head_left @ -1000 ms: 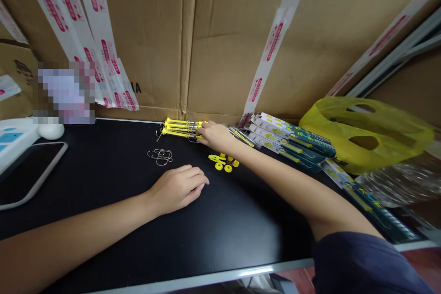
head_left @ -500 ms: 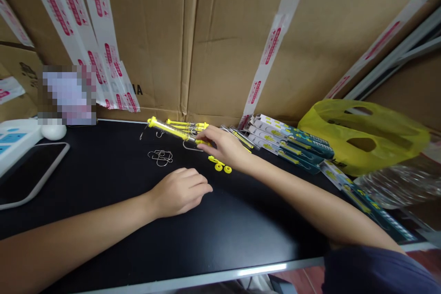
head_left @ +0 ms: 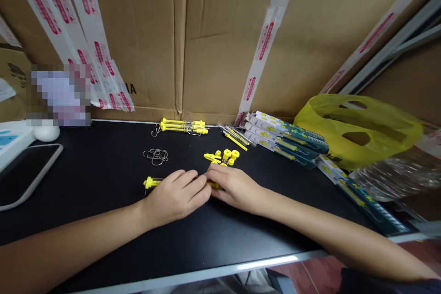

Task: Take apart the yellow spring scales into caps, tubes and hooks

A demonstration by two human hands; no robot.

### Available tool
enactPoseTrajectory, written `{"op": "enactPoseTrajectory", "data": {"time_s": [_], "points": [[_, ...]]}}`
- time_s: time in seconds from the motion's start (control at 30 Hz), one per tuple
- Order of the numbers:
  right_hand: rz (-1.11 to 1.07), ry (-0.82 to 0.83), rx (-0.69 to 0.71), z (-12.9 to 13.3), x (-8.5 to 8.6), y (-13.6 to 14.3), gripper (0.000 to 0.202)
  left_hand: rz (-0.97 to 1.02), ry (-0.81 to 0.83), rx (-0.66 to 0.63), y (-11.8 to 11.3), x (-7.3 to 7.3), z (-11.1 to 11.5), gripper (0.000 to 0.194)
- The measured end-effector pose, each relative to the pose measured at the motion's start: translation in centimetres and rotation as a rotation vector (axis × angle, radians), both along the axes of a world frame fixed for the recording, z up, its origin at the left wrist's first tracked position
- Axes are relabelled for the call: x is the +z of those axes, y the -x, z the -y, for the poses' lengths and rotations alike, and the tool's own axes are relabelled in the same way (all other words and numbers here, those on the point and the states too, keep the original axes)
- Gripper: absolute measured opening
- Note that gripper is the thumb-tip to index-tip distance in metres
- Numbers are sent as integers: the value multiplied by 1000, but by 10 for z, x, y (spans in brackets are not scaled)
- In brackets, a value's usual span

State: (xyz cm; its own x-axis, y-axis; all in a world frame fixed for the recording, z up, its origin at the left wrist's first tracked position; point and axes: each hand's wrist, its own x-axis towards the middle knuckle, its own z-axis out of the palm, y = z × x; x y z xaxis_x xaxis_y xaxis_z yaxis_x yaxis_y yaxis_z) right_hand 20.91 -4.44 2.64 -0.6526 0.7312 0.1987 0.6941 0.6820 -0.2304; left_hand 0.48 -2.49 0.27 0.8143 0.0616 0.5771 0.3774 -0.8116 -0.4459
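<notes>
Yellow-ended slim plastic tube (head_left: 150,183), at seven o'clock from the view's centre, clamped by left hand (head_left: 178,196) and right hand (head_left: 236,187), fingers curled (tips partly hidden); seemingly a two-handed handling step, next calling for steady grip.

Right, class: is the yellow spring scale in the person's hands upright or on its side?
The spring scale is on its side: one yellow end juts past the left hand, and more yellow shows at the right hand.

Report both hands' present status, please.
Left hand, right hand: holding slim yellow plastic tube. Tube mostly covered. Small round yellow plastic parts just beyond right hand.
</notes>
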Motion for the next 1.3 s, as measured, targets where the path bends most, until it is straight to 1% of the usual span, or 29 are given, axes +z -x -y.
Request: {"op": "enactPoseTrajectory", "data": {"time_s": [0.1,0.2,0.33,0.47,0.53,0.6,0.7,0.8,0.87,1.1,1.3], "points": [[-38,9,-17,0,-5,-1,12,-75,81,137,0,-1,0,24],[-67,21,-23,1,-10,-1,13,-128,130,179,0,-2,0,29],[-113,36,-37,1,-13,-3,15,-130,178,169,2,-3,-2,24],[-175,42,-79,2,-9,-12,18,-123,251,163,2,-4,-5,21],[-164,49,-109,1,-6,-19,15,-116,276,160,2,-5,-5,22],[-114,61,-127,-1,-5,-24,23,-108,284,155,2,-7,-6,24],[-56,105,-84,-5,-5,-27,29,-95,284,159,3,-8,-6,24],[-73,171,-12,-5,-6,-26,27,-76,282,160,3,-8,-8,24],[-102,207,10,-4,-7,-25,27,-65,290,161,4,-7,-10,24],[-288,354,6,-5,-14,-24,25,-26,417,144,5,-8,-16,29],[-372,398,5,-6,-19,-24,24,-7,431,146,6,-11,-17,31]]}}
